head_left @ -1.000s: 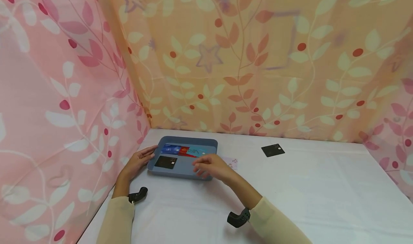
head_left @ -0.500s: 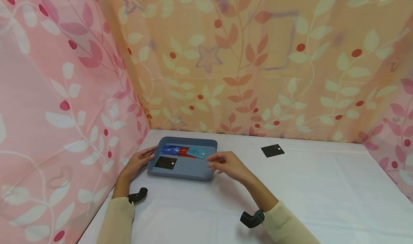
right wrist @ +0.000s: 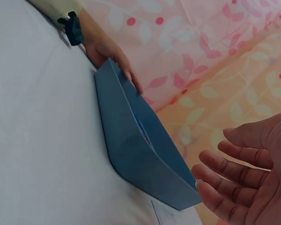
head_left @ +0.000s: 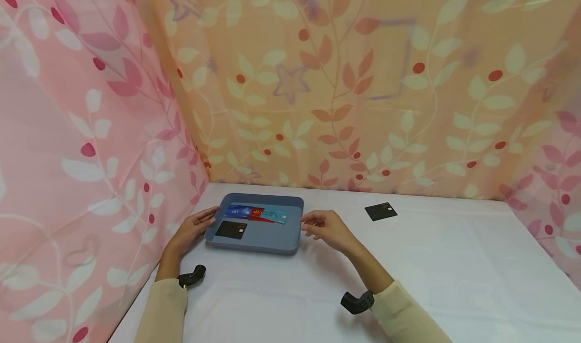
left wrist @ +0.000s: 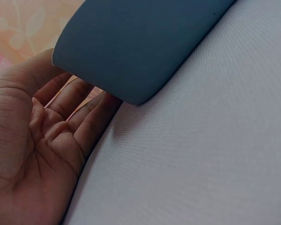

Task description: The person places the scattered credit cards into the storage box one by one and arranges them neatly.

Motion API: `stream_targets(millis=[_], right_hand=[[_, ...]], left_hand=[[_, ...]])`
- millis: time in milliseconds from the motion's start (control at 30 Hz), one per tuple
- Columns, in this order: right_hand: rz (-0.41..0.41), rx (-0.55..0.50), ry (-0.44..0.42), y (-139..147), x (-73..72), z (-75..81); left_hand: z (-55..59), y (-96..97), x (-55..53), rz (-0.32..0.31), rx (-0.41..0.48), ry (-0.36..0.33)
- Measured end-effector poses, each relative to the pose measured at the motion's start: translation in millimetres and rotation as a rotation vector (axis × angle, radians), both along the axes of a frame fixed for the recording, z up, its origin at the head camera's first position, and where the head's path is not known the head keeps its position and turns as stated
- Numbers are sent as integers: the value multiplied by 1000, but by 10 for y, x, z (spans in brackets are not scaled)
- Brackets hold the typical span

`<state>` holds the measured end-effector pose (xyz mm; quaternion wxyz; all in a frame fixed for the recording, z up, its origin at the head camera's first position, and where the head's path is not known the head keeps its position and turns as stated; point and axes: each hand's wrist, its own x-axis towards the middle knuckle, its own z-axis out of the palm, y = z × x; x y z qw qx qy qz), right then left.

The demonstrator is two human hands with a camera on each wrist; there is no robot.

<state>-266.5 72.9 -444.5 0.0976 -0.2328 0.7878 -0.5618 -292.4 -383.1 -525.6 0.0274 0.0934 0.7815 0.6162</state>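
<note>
Against a tray (head_left: 268, 238) of cards (head_left: 231, 230), the left hand (head_left: 189, 232) is rested, right hand (head_left: 331, 229) held nearby, fingers loosely parted, empty.

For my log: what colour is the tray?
The tray is greyish blue; clearest in the head view.

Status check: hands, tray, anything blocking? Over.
Left hand touches left end of tray. Right hand, holding nothing, at right end; contact unclear. Blue, red, teal and black cards inside; another black card on table, right of tray. Nothing seen between hands and tray.
</note>
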Motion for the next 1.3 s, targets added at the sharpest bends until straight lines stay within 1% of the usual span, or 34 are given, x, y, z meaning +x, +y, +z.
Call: stream_targets(millis=[100, 233, 367, 500, 533, 633, 767, 900, 1033, 1167, 1300], right_hand=[[-25, -3, 13, 16, -47, -47], [-87, 19, 50, 61, -77, -107], [-143, 50, 117, 129, -109, -142], [-198, 75, 156, 201, -150, -182], [-213, 83, 160, 218, -160, -192], [-239, 104, 159, 257, -189, -221], [-263, 133, 163, 288, -232, -255], [-293, 178, 161, 321, -268, -303], [-317, 220, 132, 338, -294, -333], [-324, 253, 120, 356, -318, -388], [-317, 275, 149, 369, -345, -464]], left_hand=[[5, -6, 5, 5, -3, 3], [0, -11, 8, 7, 3, -4], [-4, -3, 3, 8, 16, -4], [-8, 11, 15, 22, 6, -13], [-11, 13, 21, 17, -4, -11], [-18, 18, 31, 25, -5, -11], [-20, 7, 16, 18, 12, -1], [-35, -13, 3, 0, 6, 5], [-24, -20, 11, 5, 0, 3], [-8, -13, 17, 10, 10, -6], [-13, -4, 14, 5, 15, -11]])
